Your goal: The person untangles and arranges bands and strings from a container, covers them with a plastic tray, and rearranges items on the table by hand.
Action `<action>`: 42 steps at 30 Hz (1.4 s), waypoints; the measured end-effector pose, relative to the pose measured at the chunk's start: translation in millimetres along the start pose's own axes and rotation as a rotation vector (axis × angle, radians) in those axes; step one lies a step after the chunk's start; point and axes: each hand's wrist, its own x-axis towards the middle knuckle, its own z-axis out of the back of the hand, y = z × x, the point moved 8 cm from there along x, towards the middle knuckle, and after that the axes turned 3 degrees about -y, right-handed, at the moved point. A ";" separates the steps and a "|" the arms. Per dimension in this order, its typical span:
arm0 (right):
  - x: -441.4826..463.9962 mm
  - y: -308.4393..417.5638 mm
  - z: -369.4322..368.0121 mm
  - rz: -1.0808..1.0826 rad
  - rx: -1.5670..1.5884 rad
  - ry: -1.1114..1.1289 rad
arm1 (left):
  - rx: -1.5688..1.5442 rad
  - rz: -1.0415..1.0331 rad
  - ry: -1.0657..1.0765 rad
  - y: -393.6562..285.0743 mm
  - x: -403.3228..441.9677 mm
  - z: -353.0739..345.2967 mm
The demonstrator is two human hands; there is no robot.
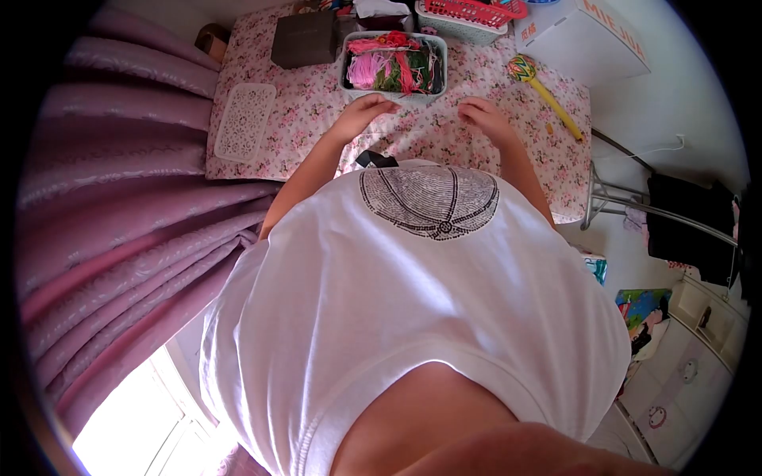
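My left hand [363,117] is over the table just in front of the near left corner of a pale plastic basket [384,97]. Its fingers are curled together and point inward to the right. Opposite it, my right hand [482,117] is to the right of the basket, fingers bent in toward the left hand. The hands are apart, and anything thin between their fingertips is too small to make out. Inside the basket lie bundles of pink thread [367,70], with red and dark green strands beside them.
On the flowered tablecloth [305,103] are a white openwork lid [244,120], a dark box [304,40] and a yellow-handled stick toy [556,105]. Behind stand a red basket [476,9] and a white carton [575,44]. Purple curtains [119,159] hang at the left.
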 end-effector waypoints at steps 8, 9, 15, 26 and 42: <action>5.2 26.8 -59.9 0.135 -0.039 0.251 | -0.030 -0.186 0.148 -62.8 5.9 -69.0; 4.7 32.1 -59.4 0.159 -0.039 0.230 | -0.029 -0.172 0.175 -57.9 7.1 -71.8; -1.9 40.4 -65.0 0.116 -0.045 0.261 | 0.062 -0.084 0.162 -38.4 8.0 -70.8; -0.1 5.1 11.6 0.018 0.108 -0.041 | 0.214 0.112 -0.304 26.2 -11.0 48.3; -6.9 18.2 -13.3 -0.008 0.015 0.012 | 0.022 0.081 -0.118 21.9 -13.8 17.3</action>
